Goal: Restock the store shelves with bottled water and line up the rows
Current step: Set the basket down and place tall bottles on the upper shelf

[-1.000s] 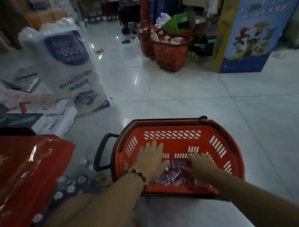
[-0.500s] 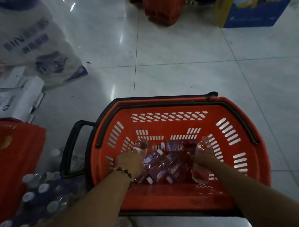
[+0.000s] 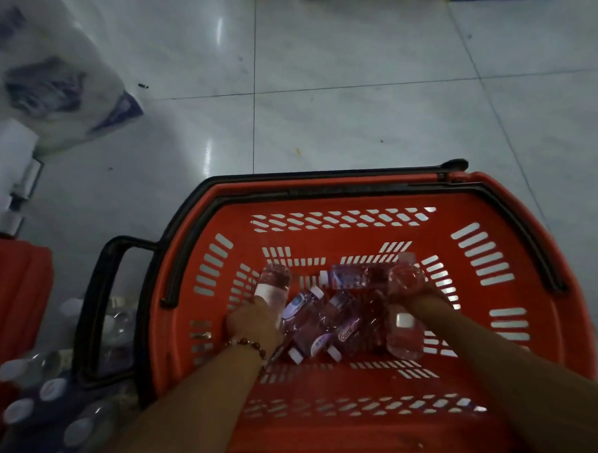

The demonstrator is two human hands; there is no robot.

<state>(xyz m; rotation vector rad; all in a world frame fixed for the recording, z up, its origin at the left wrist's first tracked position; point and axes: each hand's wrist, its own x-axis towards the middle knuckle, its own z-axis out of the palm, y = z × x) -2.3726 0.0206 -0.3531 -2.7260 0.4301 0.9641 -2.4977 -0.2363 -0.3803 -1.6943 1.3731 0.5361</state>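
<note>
Sitting far left on the pale tiled floor [image 3: 354,114] is a shrink-wrapped pack of clear water bottles with white caps [image 3: 42,419], down in the bottom corner. Above it is a red plastic-wrapped bundle [image 3: 16,300], and higher up a big white plastic bag with blue print [image 3: 45,86].

Next comes the red plastic shopping basket with black handles [image 3: 333,427], standing on the floor. The left hand [image 3: 252,326], with a brown bead bracelet [image 3: 249,345] on its wrist, is closed around a small clear water bottle [image 3: 274,285] that points up and away. In the middle of the basket bottom lies a loose heap of small clear water bottles with purple labels [image 3: 332,322], tipped every which way. The right hand [image 3: 427,301] is wrapped around two clear bottles [image 3: 404,310], one pointing up, one pointing down.
</note>
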